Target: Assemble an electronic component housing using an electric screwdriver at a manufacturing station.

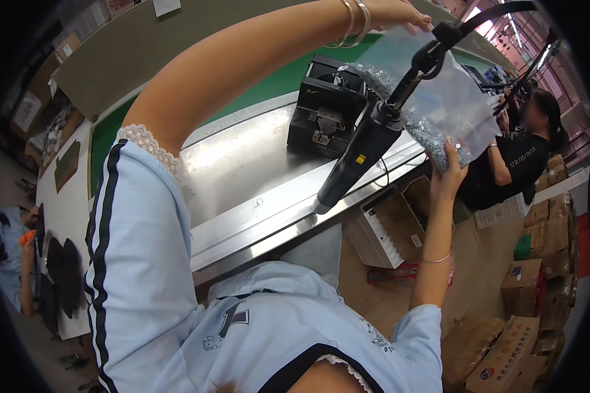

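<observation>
A clear plastic bag of small shiny metal pieces, likely screws [469, 108], is held tilted between my hands, above and right of a black box-shaped machine [313, 131]. My left hand [400, 14] reaches over the machine and is closed at the bag's upper edge. From below, my right hand [447, 171] grips the bag's lower corner, where many of the pieces are heaped. Other pieces lie along the bag's left side, down to the machine's open top. In front of the bag hangs a black electric screwdriver [360, 154], partly hiding it.
The machine stands on a metal-topped bench [236, 173] with a long pale rail [259, 213] along its near edge. Below sits an open carton [393, 226]. Several cardboard boxes [521, 288] are stacked at right. A person in black [521, 154] works farther along.
</observation>
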Available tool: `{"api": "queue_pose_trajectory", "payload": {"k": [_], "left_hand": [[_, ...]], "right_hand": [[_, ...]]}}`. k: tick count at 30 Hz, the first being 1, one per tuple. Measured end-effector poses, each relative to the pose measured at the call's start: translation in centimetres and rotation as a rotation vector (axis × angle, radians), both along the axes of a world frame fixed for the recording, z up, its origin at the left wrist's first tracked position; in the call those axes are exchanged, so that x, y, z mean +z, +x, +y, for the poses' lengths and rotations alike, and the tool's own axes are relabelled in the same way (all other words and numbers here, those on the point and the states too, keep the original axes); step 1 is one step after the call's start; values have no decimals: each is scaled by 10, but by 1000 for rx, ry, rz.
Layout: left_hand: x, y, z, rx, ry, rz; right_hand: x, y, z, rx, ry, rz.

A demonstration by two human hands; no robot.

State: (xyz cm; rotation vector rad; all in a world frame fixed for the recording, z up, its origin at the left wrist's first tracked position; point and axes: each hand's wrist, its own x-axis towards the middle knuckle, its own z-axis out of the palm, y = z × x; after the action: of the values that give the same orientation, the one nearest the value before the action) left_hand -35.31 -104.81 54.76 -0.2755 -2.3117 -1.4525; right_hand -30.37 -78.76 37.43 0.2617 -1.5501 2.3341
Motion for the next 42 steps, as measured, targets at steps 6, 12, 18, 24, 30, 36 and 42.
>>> {"api": "queue_pose_trajectory", "payload": {"k": [6,12,18,24,30,36,42], "left_hand": [[8,-39,23,-406,-199,103],[56,1,83,-406,-321,233],[85,21,111,-472,-607,498],[61,-2,87,-464,-628,454],[31,-18,49,-270,-636,356],[-18,-47,-30,-513,-136,504],[-144,-2,-109,-85,-176,231]], "right_hand": [[-58,0,-3,72,-226,-104],[-81,-3,-41,223,-506,-132],[-66,-27,-98,282,-214,-3],[-76,-81,-118,250,-358,-194],[-94,-127,-107,609,-106,-612],[-27,-62,-87,412,234,-223],[-25,-77,-127,245,407,-164]]}}
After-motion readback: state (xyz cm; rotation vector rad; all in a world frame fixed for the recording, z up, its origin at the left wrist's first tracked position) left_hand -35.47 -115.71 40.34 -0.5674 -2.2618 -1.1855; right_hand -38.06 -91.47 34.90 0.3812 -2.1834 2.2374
